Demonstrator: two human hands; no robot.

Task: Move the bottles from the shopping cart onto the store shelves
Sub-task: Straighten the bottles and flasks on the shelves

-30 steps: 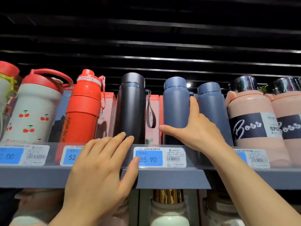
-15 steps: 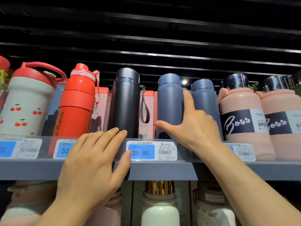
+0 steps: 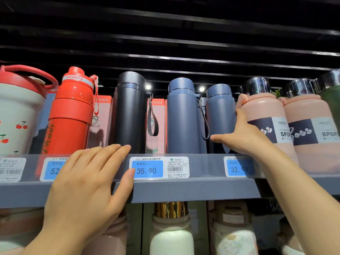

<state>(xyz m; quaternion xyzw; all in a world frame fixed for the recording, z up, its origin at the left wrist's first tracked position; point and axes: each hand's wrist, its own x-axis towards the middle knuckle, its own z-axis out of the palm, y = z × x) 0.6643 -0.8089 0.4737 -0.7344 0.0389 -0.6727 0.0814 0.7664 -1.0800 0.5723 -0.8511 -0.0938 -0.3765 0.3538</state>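
Two slate-blue flasks stand side by side on the grey shelf (image 3: 193,189). My right hand (image 3: 241,138) holds the right blue flask (image 3: 219,111) low down, with the thumb across its front and the fingers reaching up between it and a pink bottle (image 3: 265,107). The left blue flask (image 3: 182,116) stands free beside it. My left hand (image 3: 82,181) rests flat on the shelf's front edge, fingers straight, in front of a black flask (image 3: 129,111). No shopping cart is in view.
Left of the black flask stand a red sports bottle (image 3: 71,111) and a cherry-print cup (image 3: 16,116). More pink bottles (image 3: 309,115) fill the right end. Pink boxes sit behind the row. A lower shelf holds a white bottle with a gold cap (image 3: 171,234).
My right hand has shifted right, from the left blue flask to the right one, which now stands further from it. My left hand stays on the shelf edge.
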